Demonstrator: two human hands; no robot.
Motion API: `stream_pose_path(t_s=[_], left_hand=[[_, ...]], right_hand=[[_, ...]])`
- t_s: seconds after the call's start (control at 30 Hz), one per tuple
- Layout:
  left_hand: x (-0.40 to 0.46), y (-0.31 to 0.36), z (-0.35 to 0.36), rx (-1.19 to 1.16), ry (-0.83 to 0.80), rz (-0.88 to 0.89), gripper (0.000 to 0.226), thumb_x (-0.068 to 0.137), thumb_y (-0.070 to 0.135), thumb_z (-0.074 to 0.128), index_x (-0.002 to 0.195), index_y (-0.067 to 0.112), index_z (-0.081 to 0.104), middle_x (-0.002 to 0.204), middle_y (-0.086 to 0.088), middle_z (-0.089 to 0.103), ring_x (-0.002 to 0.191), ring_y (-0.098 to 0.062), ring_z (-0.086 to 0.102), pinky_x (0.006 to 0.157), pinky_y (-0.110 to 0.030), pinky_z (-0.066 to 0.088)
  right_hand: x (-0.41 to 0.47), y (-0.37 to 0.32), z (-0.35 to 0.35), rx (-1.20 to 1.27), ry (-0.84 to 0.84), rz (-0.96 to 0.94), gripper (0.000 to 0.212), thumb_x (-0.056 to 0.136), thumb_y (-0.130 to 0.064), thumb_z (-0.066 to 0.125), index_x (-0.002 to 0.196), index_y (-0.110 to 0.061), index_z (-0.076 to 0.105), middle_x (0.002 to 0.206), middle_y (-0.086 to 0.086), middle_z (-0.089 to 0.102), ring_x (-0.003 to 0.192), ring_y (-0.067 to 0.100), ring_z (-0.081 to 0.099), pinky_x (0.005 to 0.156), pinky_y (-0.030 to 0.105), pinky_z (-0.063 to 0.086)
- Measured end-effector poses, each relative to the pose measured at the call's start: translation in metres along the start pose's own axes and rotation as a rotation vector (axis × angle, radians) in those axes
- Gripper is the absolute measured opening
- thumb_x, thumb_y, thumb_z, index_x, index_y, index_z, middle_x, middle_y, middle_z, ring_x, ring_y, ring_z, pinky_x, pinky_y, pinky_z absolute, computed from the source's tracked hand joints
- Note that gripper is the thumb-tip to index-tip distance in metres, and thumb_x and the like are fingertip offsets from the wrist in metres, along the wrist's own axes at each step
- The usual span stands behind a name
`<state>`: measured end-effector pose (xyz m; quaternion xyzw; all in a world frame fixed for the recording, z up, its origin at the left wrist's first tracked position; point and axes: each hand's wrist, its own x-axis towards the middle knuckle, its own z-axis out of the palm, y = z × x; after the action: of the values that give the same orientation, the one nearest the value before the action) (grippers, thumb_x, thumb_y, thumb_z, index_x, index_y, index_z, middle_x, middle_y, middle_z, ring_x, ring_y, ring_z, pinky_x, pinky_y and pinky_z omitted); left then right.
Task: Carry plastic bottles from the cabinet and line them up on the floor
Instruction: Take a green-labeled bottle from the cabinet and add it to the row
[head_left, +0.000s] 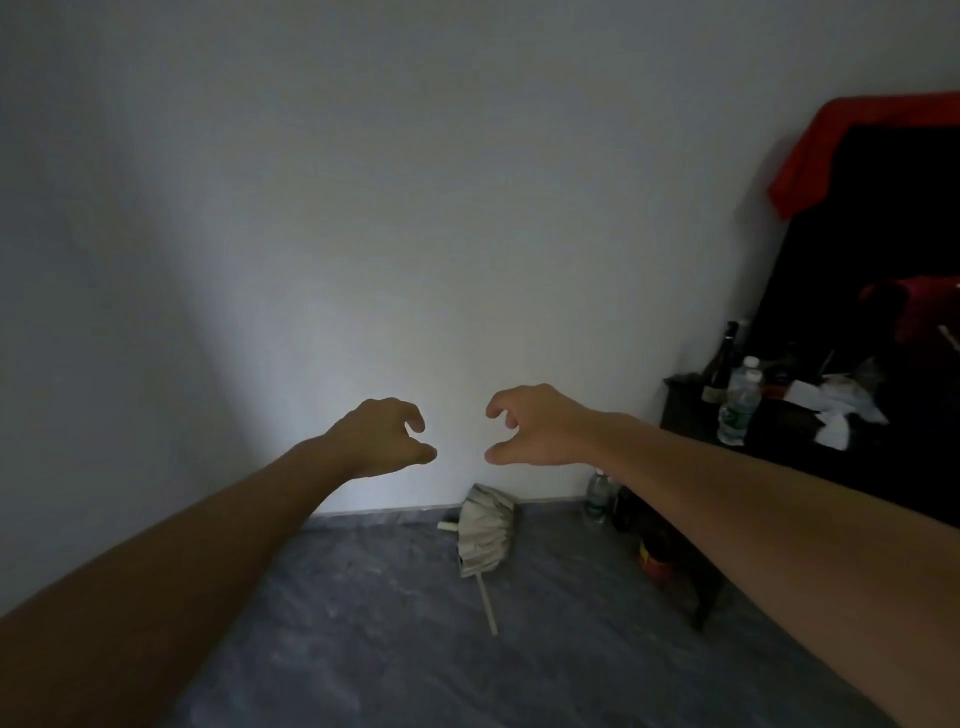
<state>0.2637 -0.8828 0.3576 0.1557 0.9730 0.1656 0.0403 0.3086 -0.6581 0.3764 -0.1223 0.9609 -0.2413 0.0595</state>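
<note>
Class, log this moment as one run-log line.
left hand: empty | right hand: empty | clear bottle: on cabinet | floor: umbrella

Open floor (363, 623) left of umbrella (485, 525); cluttered cabinet (779, 441) right.

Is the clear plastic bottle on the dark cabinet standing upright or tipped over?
Upright. The clear bottle stands on the cabinet top with its white cap uppermost, beside a dark glass bottle. Neither hand touches it.
</note>
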Motion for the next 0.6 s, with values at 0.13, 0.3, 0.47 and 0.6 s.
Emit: stream_pose_path(t_s=[0.13,0.3,0.47,0.6], left_hand=[[0.041,0.049,0.011,-0.021,-0.028,0.108,0.049,0.073,0.052,0.067,0.113,0.025,0.061,0.097,0.010,0.053,0.081,-0.009,0.054,0.075,-0.026,0.042],[0.092,0.103,0.023,-0.016,-0.057,0.234,0.049,0.076,0.050,0.066,0.117,0.023,0.059,0.105,0.005,0.056,0.089,-0.013,0.052,0.077,-0.027,0.041],[0.143,0.149,0.033,-0.017,-0.077,0.323,0.052,0.074,0.052,0.065,0.118,0.024,0.059,0.113,0.001,0.060,0.089,-0.015,0.054,0.077,-0.029,0.045],[0.174,0.180,0.046,-0.001,-0.110,0.373,0.053,0.074,0.053,0.065,0.118,0.024,0.058,0.113,0.001,0.059,0.089,-0.015,0.053,0.078,-0.029,0.045]], right_hand=[[-0.010,0.044,-0.030,-0.007,0.045,0.074,0.064,0.081,-0.040,0.071,0.136,-0.022,0.045,0.131,0.003,0.049,0.105,0.015,0.050,0.093,0.031,0.046],[-0.012,0.090,-0.056,-0.023,0.103,0.169,0.065,0.079,-0.042,0.072,0.135,-0.023,0.046,0.131,0.002,0.048,0.105,0.016,0.049,0.091,0.031,0.045],[-0.016,0.131,-0.081,-0.030,0.166,0.247,0.063,0.078,-0.043,0.070,0.134,-0.024,0.047,0.130,0.001,0.048,0.103,0.015,0.050,0.088,0.031,0.048],[-0.023,0.164,-0.099,-0.039,0.189,0.293,0.065,0.079,-0.043,0.070,0.135,-0.022,0.046,0.131,0.002,0.049,0.105,0.015,0.049,0.091,0.033,0.048]])
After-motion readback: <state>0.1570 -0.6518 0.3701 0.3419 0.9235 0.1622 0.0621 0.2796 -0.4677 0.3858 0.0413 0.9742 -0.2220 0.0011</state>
